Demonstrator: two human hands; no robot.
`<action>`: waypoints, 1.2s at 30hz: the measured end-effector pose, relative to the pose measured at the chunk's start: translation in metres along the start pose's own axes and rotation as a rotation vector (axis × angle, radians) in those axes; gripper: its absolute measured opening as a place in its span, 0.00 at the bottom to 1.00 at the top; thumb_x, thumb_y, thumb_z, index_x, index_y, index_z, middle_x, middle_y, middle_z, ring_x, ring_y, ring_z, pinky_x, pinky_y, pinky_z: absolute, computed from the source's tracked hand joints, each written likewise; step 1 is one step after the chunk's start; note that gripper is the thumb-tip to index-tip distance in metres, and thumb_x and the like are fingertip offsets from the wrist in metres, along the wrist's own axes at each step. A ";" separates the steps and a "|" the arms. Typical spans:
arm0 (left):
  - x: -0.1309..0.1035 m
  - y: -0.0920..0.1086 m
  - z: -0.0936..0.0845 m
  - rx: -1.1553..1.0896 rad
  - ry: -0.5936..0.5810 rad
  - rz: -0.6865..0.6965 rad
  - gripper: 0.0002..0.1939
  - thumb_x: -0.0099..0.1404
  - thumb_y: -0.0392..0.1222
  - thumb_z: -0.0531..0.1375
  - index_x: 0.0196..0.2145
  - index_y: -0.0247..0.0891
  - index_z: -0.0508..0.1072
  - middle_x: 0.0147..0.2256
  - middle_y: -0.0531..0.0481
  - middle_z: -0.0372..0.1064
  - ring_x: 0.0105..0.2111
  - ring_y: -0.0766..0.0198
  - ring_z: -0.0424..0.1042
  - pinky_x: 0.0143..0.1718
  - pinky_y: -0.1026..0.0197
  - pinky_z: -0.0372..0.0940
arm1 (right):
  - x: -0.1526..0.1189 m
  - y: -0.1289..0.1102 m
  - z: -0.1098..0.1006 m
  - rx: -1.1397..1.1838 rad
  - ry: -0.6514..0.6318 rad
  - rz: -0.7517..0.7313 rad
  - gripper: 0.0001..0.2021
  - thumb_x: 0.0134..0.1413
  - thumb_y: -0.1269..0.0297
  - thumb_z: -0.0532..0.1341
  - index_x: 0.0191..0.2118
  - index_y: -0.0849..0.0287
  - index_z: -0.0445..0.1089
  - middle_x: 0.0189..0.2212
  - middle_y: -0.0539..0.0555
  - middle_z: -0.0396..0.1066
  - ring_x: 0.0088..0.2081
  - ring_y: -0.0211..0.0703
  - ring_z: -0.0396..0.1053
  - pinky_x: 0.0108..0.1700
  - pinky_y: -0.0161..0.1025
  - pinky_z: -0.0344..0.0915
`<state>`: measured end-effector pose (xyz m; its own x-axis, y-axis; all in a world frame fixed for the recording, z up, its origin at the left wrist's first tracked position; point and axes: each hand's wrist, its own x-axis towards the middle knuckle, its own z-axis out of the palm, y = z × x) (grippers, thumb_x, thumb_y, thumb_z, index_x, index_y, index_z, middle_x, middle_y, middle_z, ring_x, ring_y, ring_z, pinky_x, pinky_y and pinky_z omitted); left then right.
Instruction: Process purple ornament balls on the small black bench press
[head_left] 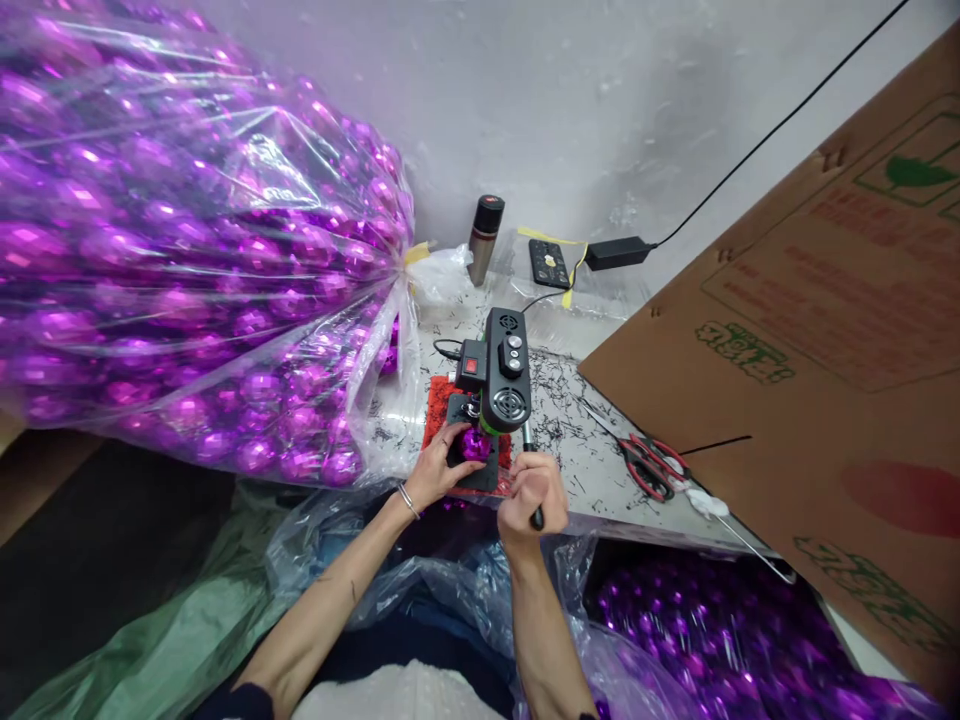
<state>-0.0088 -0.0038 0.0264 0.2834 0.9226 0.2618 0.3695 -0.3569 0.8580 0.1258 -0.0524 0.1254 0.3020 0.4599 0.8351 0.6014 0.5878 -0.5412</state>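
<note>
A black bench machine (508, 365) with two round vents and a red switch box stands on a red mat (437, 405). Under its head sits a shiny purple ball (475, 443). My left hand (442, 468), a bracelet at its wrist, holds the ball between thumb and fingers from the left side. My right hand (532, 494) is wrapped round the machine's lever handle (537, 518), just right of the ball.
A large clear bag of purple balls (187, 250) fills the left. Behind stand a flask (486, 240) and a power adapter (619, 253). Scissors (651, 466) and black scraps lie right, beside a cardboard box (810, 350). More purple balls (705, 630) are below the table edge.
</note>
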 end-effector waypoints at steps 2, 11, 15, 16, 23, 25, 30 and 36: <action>-0.015 0.004 -0.010 -0.006 -0.030 0.006 0.31 0.65 0.48 0.70 0.62 0.41 0.67 0.58 0.39 0.74 0.60 0.48 0.74 0.63 0.43 0.68 | 0.017 -0.011 -0.002 0.016 -0.015 0.048 0.18 0.71 0.71 0.51 0.26 0.55 0.60 0.23 0.47 0.63 0.26 0.35 0.64 0.29 0.37 0.58; 0.044 0.000 -0.100 0.399 0.185 -0.110 0.20 0.75 0.36 0.50 0.58 0.34 0.73 0.62 0.35 0.71 0.64 0.50 0.69 0.69 0.44 0.62 | 0.023 -0.017 -0.005 0.032 -0.031 0.020 0.17 0.68 0.77 0.52 0.26 0.56 0.60 0.22 0.46 0.61 0.26 0.34 0.63 0.30 0.36 0.58; 0.105 -0.005 -0.119 0.616 0.088 -0.383 0.32 0.67 0.26 0.50 0.68 0.28 0.63 0.68 0.28 0.61 0.68 0.44 0.64 0.67 0.44 0.63 | 0.015 -0.012 -0.007 0.034 -0.070 0.000 0.17 0.68 0.77 0.52 0.26 0.56 0.59 0.23 0.46 0.61 0.27 0.35 0.65 0.30 0.35 0.59; 0.113 -0.006 -0.120 0.635 0.059 -0.414 0.33 0.66 0.25 0.51 0.69 0.29 0.61 0.68 0.28 0.61 0.67 0.43 0.65 0.65 0.44 0.64 | 0.015 -0.012 -0.008 0.032 -0.075 -0.001 0.18 0.68 0.77 0.52 0.25 0.56 0.59 0.23 0.46 0.61 0.27 0.35 0.65 0.30 0.35 0.59; 0.113 -0.011 -0.124 0.625 0.002 -0.442 0.31 0.63 0.32 0.60 0.65 0.30 0.65 0.51 0.33 0.77 0.54 0.44 0.77 0.56 0.49 0.70 | 0.014 -0.009 -0.006 0.027 -0.054 -0.009 0.17 0.68 0.75 0.52 0.25 0.55 0.59 0.22 0.46 0.62 0.27 0.36 0.65 0.30 0.36 0.60; 0.108 -0.012 -0.129 0.595 0.037 -0.427 0.31 0.62 0.37 0.64 0.62 0.31 0.67 0.48 0.35 0.78 0.51 0.43 0.78 0.55 0.48 0.71 | 0.014 -0.009 -0.006 0.033 -0.055 -0.025 0.17 0.68 0.75 0.52 0.25 0.55 0.59 0.21 0.46 0.61 0.27 0.37 0.66 0.30 0.36 0.60; 0.083 0.002 -0.135 0.202 0.282 -0.318 0.31 0.58 0.50 0.68 0.56 0.37 0.70 0.49 0.39 0.75 0.48 0.47 0.77 0.50 0.49 0.73 | 0.019 -0.011 -0.006 0.026 -0.059 -0.004 0.17 0.68 0.75 0.52 0.26 0.54 0.60 0.22 0.47 0.62 0.26 0.37 0.66 0.29 0.38 0.60; 0.034 0.038 -0.088 -0.710 0.146 -0.446 0.32 0.67 0.59 0.60 0.63 0.41 0.64 0.43 0.46 0.76 0.28 0.65 0.75 0.29 0.61 0.74 | 0.025 -0.015 -0.004 0.004 -0.051 0.022 0.17 0.70 0.73 0.52 0.27 0.54 0.59 0.23 0.47 0.63 0.26 0.36 0.65 0.29 0.37 0.60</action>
<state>-0.0636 0.0267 0.1065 0.1080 0.9821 -0.1540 -0.2377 0.1759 0.9553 0.1268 -0.0527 0.1547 0.2770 0.5064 0.8166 0.5916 0.5798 -0.5603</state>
